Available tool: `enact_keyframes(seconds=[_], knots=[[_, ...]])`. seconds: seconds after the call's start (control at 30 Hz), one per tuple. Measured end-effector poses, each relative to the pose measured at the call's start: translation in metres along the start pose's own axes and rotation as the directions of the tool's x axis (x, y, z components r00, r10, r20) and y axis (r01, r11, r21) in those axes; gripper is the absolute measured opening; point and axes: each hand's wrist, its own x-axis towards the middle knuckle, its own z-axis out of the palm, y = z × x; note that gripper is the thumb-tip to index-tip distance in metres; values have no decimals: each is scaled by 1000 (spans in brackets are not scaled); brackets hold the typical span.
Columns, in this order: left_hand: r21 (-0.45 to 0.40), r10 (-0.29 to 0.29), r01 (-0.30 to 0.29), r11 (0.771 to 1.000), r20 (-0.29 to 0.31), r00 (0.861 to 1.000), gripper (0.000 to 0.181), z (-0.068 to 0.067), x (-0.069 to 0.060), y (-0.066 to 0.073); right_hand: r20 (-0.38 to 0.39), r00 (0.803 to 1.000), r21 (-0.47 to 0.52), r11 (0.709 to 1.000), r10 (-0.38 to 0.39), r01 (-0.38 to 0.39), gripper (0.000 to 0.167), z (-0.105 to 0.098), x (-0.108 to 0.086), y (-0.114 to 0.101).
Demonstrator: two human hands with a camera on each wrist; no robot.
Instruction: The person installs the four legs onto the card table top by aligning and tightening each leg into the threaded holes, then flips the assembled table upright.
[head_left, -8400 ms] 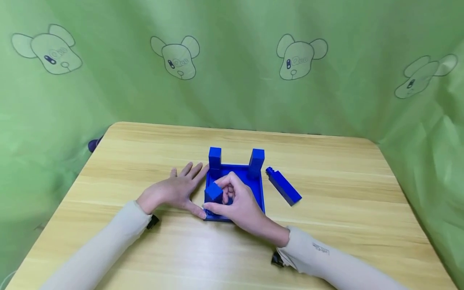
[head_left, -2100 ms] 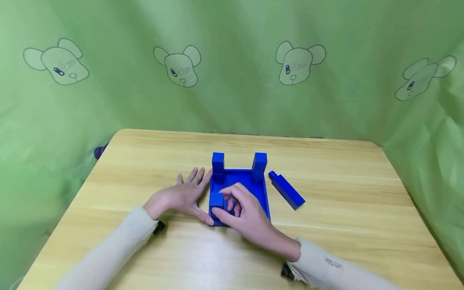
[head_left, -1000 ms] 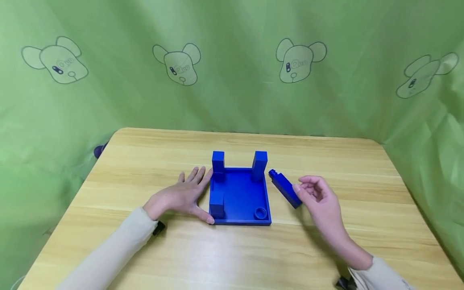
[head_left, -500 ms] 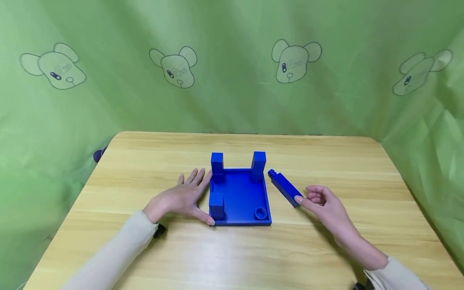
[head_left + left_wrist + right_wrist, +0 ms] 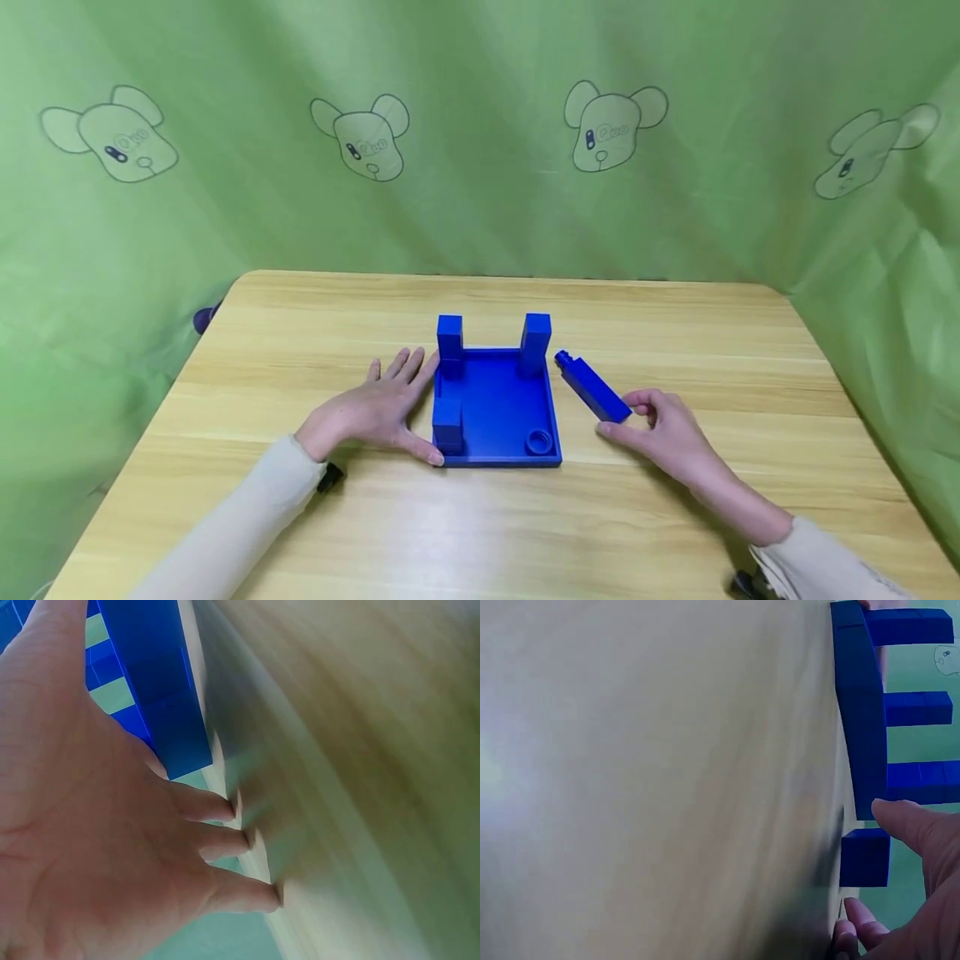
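Note:
A blue square tray-like base [image 5: 498, 408] with a raised rim lies on the table. Blue square posts stand at its far left [image 5: 450, 343], far right [image 5: 536, 343] and near left [image 5: 448, 425] corners; a round threaded socket [image 5: 539, 442] shows at the near right. My left hand [image 5: 375, 412] lies spread along the base's left side, thumb at the near corner. To the right, a loose blue post [image 5: 595, 390] with a threaded end lies slanted. My right hand [image 5: 663, 433] has thumb and fingers either side of its plain end [image 5: 865, 857]; the right wrist view shows gaps between them and it.
The light wooden table [image 5: 360, 533] carries the base and the loose post. Behind it hangs a green curtain [image 5: 480, 208] with printed animal heads. A dark rounded object [image 5: 202, 320] shows beyond the table's left edge.
The near left post, slanted at first, now sits square with the base. My right hand has left it for the loose post's plain end, its thumb now nearer me. My left hand stays.

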Motion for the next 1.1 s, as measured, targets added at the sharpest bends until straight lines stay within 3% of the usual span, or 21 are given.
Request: enact_keyframes(seconds=[0.2, 0.33, 0.57, 0.73, 0.9, 1.1], knots=[[2, 7, -7, 1000, -6, 1000, 149, 0, 2, 0, -61, 997, -77, 997, -36, 31, 55, 2, -1, 0], [1, -6, 6, 1000, -2, 1000, 150, 2, -1, 0, -65, 998, -64, 998, -17, 13, 49, 5, -2, -1], [-15, 4, -5, 1000, -15, 1000, 149, 5, -2, -1, -32, 996, 66, 995, 83, -80, 46, -1, -7, -3], [-22, 2, -2, 1000, -14, 1000, 148, 5, -2, -1, -69, 989, 145, 982, 130, -119, 46, -10, -11, -3], [-22, 7, -8, 1000, -15, 1000, 149, 3, -1, 0, -155, 978, 266, 960, 137, -93, 41, -19, -12, -2], [-37, 12, -12, 999, -20, 1000, 148, 2, -2, -1, -222, 970, 372, 928, 97, -8, 30, -25, -11, -4]])
